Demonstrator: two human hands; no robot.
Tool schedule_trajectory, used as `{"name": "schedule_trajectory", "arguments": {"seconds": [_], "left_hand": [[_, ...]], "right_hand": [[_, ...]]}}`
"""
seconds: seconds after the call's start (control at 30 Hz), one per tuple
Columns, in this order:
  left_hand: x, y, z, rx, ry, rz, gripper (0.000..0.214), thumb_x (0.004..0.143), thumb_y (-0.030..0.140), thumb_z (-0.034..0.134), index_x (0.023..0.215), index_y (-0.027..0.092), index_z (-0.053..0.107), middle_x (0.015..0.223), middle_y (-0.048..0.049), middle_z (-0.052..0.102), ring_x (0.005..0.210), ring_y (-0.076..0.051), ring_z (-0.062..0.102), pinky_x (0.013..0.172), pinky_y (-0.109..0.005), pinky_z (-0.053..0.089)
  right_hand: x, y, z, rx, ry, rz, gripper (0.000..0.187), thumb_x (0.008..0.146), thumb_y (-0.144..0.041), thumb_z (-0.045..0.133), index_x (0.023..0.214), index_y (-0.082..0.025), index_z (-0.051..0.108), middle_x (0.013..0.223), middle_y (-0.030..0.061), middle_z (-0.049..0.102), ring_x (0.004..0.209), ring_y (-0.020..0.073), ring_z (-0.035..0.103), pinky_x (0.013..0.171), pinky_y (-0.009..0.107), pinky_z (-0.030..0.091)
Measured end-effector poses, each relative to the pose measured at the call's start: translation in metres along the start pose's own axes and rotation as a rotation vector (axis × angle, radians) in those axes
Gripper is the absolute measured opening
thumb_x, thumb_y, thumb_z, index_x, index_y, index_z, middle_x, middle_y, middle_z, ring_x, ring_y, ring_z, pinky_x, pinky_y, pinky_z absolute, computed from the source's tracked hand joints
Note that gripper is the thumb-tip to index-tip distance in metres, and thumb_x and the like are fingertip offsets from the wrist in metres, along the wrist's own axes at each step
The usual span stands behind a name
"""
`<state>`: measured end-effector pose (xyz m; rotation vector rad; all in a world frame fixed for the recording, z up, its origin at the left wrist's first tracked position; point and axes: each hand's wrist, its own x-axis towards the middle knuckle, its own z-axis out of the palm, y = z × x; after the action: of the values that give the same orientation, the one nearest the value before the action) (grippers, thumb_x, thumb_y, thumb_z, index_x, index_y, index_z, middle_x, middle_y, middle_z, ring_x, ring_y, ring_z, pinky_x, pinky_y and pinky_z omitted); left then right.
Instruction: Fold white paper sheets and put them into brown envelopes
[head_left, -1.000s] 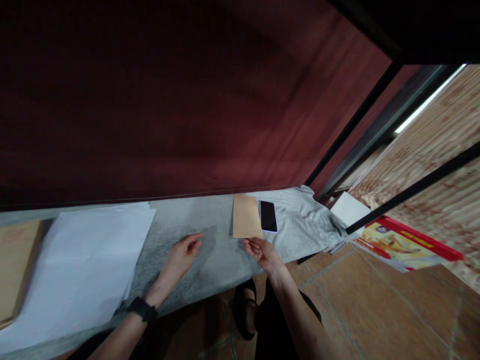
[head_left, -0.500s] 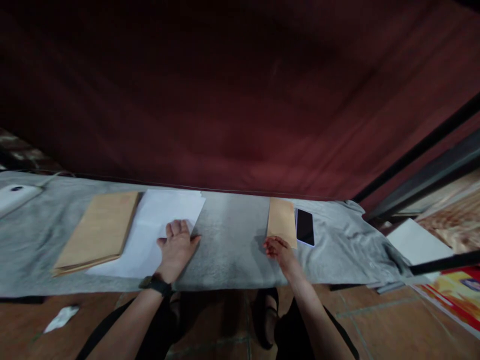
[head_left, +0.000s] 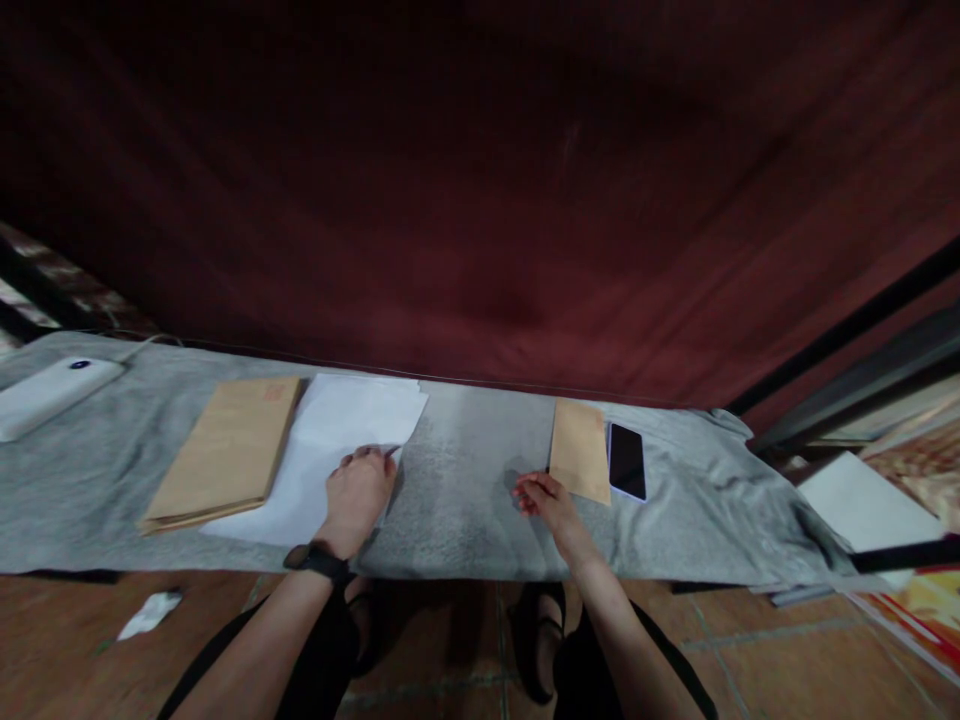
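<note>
My left hand [head_left: 360,490], with a dark watch on its wrist, rests at the right edge of a stack of white paper [head_left: 322,420]. Its fingers are bent down and the thumb meets the paper's edge, pinching it. Under the left part of the white sheets' side lies a pile of large brown envelopes [head_left: 232,440]. My right hand [head_left: 546,500] hovers over the grey cloth, its fingers loosely curled and apart, holding nothing that I can see. Just right of its fingers lies a small brown envelope [head_left: 583,452].
A phone with a dark screen [head_left: 627,462] lies beside the small envelope. A white device with a cable [head_left: 56,395] sits at the far left. Grey cloth [head_left: 472,460] covers the narrow table, and a dark red curtain [head_left: 480,250] hangs behind it. Crumpled white paper [head_left: 150,613] lies on the tiled floor.
My left hand has gone from lying flat with spread fingers to bent fingers at the paper's edge. My right hand has moved slightly left, off the small envelope. The view has shifted a little.
</note>
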<state>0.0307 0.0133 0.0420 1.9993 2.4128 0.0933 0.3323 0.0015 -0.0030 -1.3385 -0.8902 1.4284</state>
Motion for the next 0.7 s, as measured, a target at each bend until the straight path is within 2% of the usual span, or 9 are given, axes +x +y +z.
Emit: {"name": "schedule_trajectory", "arguments": {"seconds": [0.1,0.2,0.27,0.37,0.47,0.53,0.6,0.67,0.7], "left_hand": [[0.001,0.002,-0.008,-0.011,0.016,0.022,0.037,0.096,0.023,0.036,0.105,0.012,0.071,0.104,-0.0174,0.072,0.097,-0.031,0.07,0.075,-0.037,0.053],[-0.003,0.016,-0.017,-0.033,0.038,0.027,0.037,0.097,0.024,0.036,0.112,0.013,0.067,0.106,-0.0156,0.072,0.088,-0.031,0.072,0.07,-0.037,0.052],[-0.01,0.034,-0.021,-0.062,0.015,0.054,0.035,0.098,0.026,0.036,0.114,0.015,0.066,0.105,-0.0144,0.072,0.082,-0.03,0.073,0.068,-0.037,0.051],[-0.027,0.069,-0.023,-0.129,-0.023,0.151,0.033,0.099,0.023,0.036,0.114,0.016,0.065,0.103,-0.0141,0.073,0.081,-0.028,0.073,0.067,-0.035,0.05],[-0.044,0.104,-0.017,-0.246,-0.096,0.282,0.031,0.099,0.022,0.038,0.115,0.019,0.064,0.098,-0.0126,0.073,0.081,-0.026,0.073,0.067,-0.033,0.049],[-0.05,0.12,-0.012,-0.334,-0.129,0.337,0.028,0.099,0.022,0.041,0.113,0.02,0.066,0.097,-0.0117,0.073,0.084,-0.024,0.073,0.068,-0.031,0.048],[-0.05,0.126,-0.007,-0.427,-0.164,0.381,0.024,0.1,0.025,0.045,0.104,0.021,0.068,0.094,-0.0104,0.074,0.083,-0.022,0.072,0.07,-0.029,0.048],[-0.043,0.122,-0.003,-0.503,-0.161,0.396,0.025,0.1,0.031,0.047,0.097,0.021,0.069,0.095,-0.0093,0.074,0.084,-0.022,0.071,0.072,-0.029,0.048],[-0.036,0.117,-0.002,-0.522,-0.131,0.387,0.025,0.1,0.033,0.048,0.097,0.021,0.07,0.097,-0.0094,0.074,0.087,-0.022,0.071,0.075,-0.03,0.049]], "right_hand": [[0.004,0.004,0.0,-0.071,0.056,-0.129,0.003,0.072,-0.027,0.077,0.075,-0.027,0.074,0.069,-0.0032,0.072,0.055,0.0137,0.057,0.054,0.024,0.044],[0.005,0.007,0.003,-0.116,0.065,-0.219,0.003,0.076,-0.024,0.076,0.078,-0.027,0.075,0.07,-0.0029,0.072,0.057,0.0137,0.057,0.054,0.024,0.043],[0.003,0.007,0.011,-0.066,0.034,-0.202,0.002,0.078,-0.028,0.076,0.078,-0.025,0.075,0.071,-0.0019,0.072,0.057,0.0136,0.058,0.054,0.024,0.045],[-0.001,0.002,0.027,0.029,-0.022,-0.132,0.014,0.08,-0.038,0.076,0.082,-0.024,0.076,0.077,0.0003,0.074,0.064,0.0144,0.063,0.055,0.022,0.048],[-0.005,-0.007,0.04,0.091,-0.081,-0.04,0.027,0.079,-0.048,0.075,0.092,-0.024,0.075,0.085,0.0021,0.076,0.071,0.0164,0.067,0.059,0.023,0.052],[-0.003,-0.01,0.044,0.12,-0.102,-0.023,0.028,0.079,-0.047,0.074,0.094,-0.024,0.075,0.086,0.0008,0.075,0.072,0.0163,0.068,0.062,0.024,0.054],[0.002,-0.01,0.043,0.13,-0.093,-0.041,0.019,0.076,-0.038,0.074,0.087,-0.024,0.074,0.079,-0.0023,0.073,0.067,0.0146,0.065,0.061,0.022,0.052],[0.011,-0.006,0.038,0.085,-0.062,-0.071,0.009,0.071,-0.026,0.07,0.08,-0.024,0.073,0.069,-0.005,0.07,0.061,0.0131,0.061,0.056,0.02,0.049],[0.017,-0.004,0.035,0.031,-0.042,-0.101,0.01,0.07,-0.022,0.067,0.079,-0.024,0.072,0.066,-0.0056,0.068,0.059,0.013,0.059,0.055,0.02,0.047]]}}
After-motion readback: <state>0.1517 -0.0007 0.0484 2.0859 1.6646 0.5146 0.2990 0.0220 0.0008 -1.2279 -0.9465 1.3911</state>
